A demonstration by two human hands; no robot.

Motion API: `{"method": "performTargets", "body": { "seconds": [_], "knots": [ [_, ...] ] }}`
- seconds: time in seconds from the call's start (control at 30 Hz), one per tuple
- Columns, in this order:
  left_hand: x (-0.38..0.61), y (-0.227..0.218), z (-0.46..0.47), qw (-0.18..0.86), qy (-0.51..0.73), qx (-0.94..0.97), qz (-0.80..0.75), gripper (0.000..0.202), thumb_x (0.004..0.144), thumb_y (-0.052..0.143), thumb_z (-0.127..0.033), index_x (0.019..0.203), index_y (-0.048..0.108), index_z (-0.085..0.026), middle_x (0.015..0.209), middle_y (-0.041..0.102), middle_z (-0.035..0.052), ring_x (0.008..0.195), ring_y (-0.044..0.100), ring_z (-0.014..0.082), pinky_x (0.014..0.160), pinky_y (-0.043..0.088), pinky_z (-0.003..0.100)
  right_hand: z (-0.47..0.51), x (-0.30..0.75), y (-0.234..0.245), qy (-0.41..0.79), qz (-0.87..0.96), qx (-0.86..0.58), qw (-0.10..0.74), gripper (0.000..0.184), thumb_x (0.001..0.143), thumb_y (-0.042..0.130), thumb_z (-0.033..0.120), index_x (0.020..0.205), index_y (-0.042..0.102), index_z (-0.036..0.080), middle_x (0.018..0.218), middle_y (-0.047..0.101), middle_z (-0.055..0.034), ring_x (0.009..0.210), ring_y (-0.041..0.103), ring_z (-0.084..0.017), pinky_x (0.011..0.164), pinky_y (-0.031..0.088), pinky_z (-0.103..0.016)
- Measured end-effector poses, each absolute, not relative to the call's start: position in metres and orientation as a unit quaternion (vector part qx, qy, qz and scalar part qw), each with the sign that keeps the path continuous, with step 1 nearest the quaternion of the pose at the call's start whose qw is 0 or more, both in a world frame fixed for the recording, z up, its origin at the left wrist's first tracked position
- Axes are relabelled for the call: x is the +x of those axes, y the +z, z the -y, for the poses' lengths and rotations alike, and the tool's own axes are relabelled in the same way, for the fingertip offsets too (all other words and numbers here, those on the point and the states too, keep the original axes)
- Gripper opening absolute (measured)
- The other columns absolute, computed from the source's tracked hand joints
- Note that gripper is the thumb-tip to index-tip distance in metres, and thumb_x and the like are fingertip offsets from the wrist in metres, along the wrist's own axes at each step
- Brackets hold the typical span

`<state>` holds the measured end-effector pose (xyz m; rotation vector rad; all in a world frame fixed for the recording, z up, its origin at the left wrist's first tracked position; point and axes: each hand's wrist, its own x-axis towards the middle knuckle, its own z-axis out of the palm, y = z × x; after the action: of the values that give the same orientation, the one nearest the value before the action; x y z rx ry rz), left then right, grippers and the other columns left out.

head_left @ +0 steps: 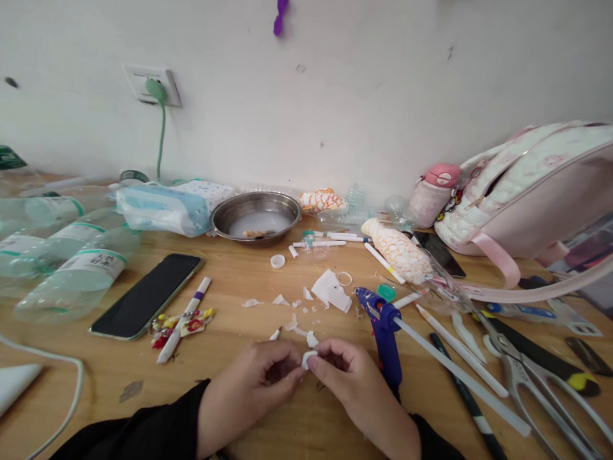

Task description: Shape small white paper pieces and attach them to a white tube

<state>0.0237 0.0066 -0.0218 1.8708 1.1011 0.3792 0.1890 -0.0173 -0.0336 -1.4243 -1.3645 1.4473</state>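
Note:
My left hand (258, 386) and my right hand (357, 386) meet near the table's front edge. Thumbs and fingertips of both pinch a small white piece (308, 360), whose material I cannot make out. Just beyond the fingers lies another white scrap (312, 339). A pointed pen tip (275, 333) shows behind my left hand, the rest of it hidden. Right of my right hand stands a blue glue gun (385, 335) with a long glue stick (460, 374) in its back. White scraps and a torn white sheet (331, 291) are scattered ahead.
A metal bowl (256, 214) stands by the wall, near an orange-patterned white object (400, 249). Plastic bottles (76, 271) and a phone (146, 297) lie left. Scissors (522, 364), a cutter (541, 354) and markers (462, 348) crowd the right, before a backpack (536, 185).

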Motion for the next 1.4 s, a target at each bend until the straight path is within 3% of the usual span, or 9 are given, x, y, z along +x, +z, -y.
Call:
{"method": "performTargets", "body": {
  "seconds": [0.2,0.37,0.63,0.97,1.4],
  "knots": [
    [0.025,-0.017,-0.007,0.458,0.179,0.747,-0.447,0.019,0.078,0.048,-0.032,0.069,0.054,-0.017,0.061,0.05,-0.0028,0.057,0.044,0.0117,0.052,0.035,0.02,0.018,0.19,-0.033,0.554,0.524,-0.56,0.323,0.017,0.073,0.056,0.029,0.068,0.056,0.014,0.056,0.042,0.0048,0.055,0.037,-0.009,0.05,0.029,-0.021],
    [0.025,-0.024,-0.008,0.513,0.195,0.712,-0.439,0.022,0.079,0.049,-0.036,0.068,0.052,-0.017,0.06,0.047,-0.0041,0.057,0.041,0.0111,0.053,0.033,0.02,0.017,0.191,-0.037,0.563,0.524,-0.553,0.322,0.017,0.074,0.057,0.031,0.074,0.061,0.014,0.062,0.051,0.0031,0.058,0.042,-0.009,0.052,0.032,-0.02],
    [0.025,-0.022,-0.01,0.564,0.211,0.662,-0.446,0.021,0.077,0.047,-0.037,0.067,0.048,-0.018,0.06,0.044,-0.005,0.057,0.039,0.0111,0.052,0.031,0.021,0.015,0.192,-0.039,0.585,0.501,-0.555,0.314,0.025,0.075,0.057,0.036,0.079,0.064,0.013,0.056,0.05,0.0033,0.043,0.036,-0.005,0.039,0.026,-0.018],
    [0.024,-0.021,-0.009,0.548,0.209,0.68,-0.44,0.02,0.077,0.047,-0.034,0.066,0.049,-0.018,0.059,0.043,-0.005,0.056,0.037,0.011,0.052,0.031,0.021,0.016,0.189,-0.037,0.584,0.495,-0.554,0.327,0.026,0.072,0.06,0.037,0.085,0.065,0.014,0.062,0.052,0.0025,0.045,0.036,-0.006,0.041,0.027,-0.019],
    [0.025,-0.02,-0.008,0.542,0.194,0.688,-0.441,0.022,0.077,0.048,-0.035,0.063,0.049,-0.018,0.059,0.043,-0.0046,0.057,0.038,0.0112,0.053,0.032,0.021,0.018,0.188,-0.03,0.554,0.516,-0.556,0.344,0.021,0.074,0.058,0.032,0.077,0.066,0.013,0.068,0.063,-0.0016,0.064,0.054,-0.013,0.058,0.04,-0.022]
  ]
}}
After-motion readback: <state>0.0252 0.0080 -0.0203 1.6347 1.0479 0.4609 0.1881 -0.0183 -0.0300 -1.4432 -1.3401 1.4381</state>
